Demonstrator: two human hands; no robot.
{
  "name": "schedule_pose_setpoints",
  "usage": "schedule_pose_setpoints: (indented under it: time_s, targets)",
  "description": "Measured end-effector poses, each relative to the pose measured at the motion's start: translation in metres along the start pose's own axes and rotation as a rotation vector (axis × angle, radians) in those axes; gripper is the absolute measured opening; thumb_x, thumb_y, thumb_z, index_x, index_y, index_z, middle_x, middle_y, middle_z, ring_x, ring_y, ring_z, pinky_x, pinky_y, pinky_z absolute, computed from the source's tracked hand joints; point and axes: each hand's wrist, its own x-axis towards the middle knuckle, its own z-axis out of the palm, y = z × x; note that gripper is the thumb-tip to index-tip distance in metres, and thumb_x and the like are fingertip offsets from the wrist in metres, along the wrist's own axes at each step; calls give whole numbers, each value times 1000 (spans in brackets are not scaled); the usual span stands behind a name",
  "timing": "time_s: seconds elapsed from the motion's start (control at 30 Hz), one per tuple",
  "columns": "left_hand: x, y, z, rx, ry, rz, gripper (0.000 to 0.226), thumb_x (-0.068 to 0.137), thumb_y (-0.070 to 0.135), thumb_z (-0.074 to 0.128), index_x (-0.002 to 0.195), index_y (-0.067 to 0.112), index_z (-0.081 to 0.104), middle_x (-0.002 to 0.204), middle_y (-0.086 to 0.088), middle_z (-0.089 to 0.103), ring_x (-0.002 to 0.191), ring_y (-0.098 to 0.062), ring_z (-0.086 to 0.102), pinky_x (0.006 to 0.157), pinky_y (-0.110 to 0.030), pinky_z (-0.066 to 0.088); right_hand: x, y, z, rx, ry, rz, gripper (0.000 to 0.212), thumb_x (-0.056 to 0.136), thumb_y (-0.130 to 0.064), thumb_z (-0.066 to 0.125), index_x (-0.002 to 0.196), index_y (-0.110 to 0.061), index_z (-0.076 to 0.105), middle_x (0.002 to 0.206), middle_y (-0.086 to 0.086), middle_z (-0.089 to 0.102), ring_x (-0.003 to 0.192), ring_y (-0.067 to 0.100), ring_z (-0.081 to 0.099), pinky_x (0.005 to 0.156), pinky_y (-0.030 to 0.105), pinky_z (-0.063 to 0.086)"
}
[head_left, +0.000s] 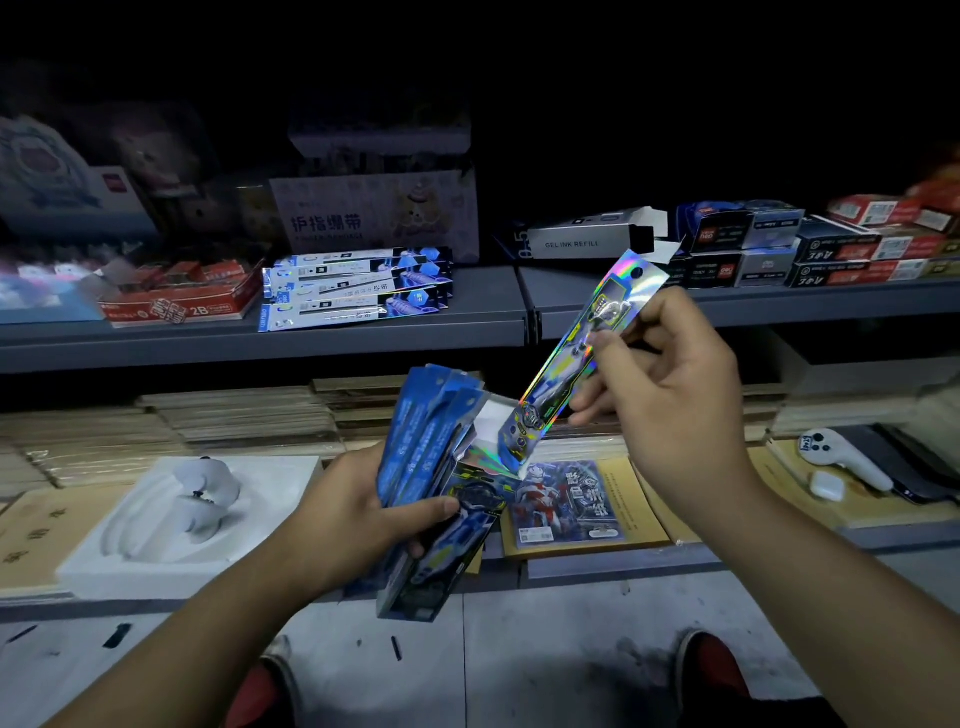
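**Box**: dark, long, top flap open. Gripped round its middle by the left hand, fingers curled over the front, and held tilted in front of the lower shelf.

**Blue packets**: fanned bundle in the same hand, rising beside the box mouth. Cannot tell whether they sit inside the box.

**Foil packet**: holographic, slanting up to the right. Pinched mid-length between thumb and fingers of the right hand, lower end at the box mouth.

**Upper shelf**: packet stack, red box, refill box.

**Lower shelf**: white tray, card pack, controller.
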Motion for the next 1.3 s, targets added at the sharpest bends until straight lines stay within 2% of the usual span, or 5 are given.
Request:
schedule_pose_setpoints:
  time_s: [0.17, 0.4, 0.7, 1.07, 1.3]
  targets:
    - [-1, 1, 0, -25, -14, -14, 25, 81, 22, 83, 88, 12, 61, 72, -8, 76, 58, -30, 74, 68, -42, 59, 1, 1, -4, -34, -45, -46, 9, 102, -2, 55, 96, -1, 48, 74, 15, 64, 54, 40, 64, 49, 50, 59]
    - [-1, 1, 0, -32, 32, 12, 24, 80, 17, 83, 84, 12, 60, 65, -7, 73, 52, -25, 71, 57, -29, 54, 5, 6, -7, -75, -8, -64, 9, 102, -3, 56, 97, -4, 49, 75, 8, 65, 56, 33, 67, 51, 52, 60]
    - [3, -11, -1, -8, 35, 63, 26, 79, 26, 87, 77, 35, 62, 68, -7, 74, 58, -27, 73, 70, -44, 62, 8, 9, -7, -34, -13, -7, 9, 102, -2, 58, 101, 3, 51, 71, 5, 61, 56, 31, 70, 52, 43, 61]
    - [1, -7, 2, -6, 82, 20, 24, 77, 21, 87, 78, 23, 63, 65, -1, 74, 56, -23, 72, 60, -31, 57, 4, 6, -4, -26, -15, -10, 10, 102, -2, 59, 100, 2, 50, 74, -1, 61, 61, 32, 72, 59, 51, 62]
    - [1, -5, 0, 2, 78, 25, 24, 77, 20, 86, 80, 17, 62, 66, -5, 74, 55, -25, 72, 58, -30, 56, 2, 5, -3, -20, -7, 13, 9, 100, 0, 61, 98, 4, 53, 74, 8, 63, 61, 31, 73, 59, 53, 63]
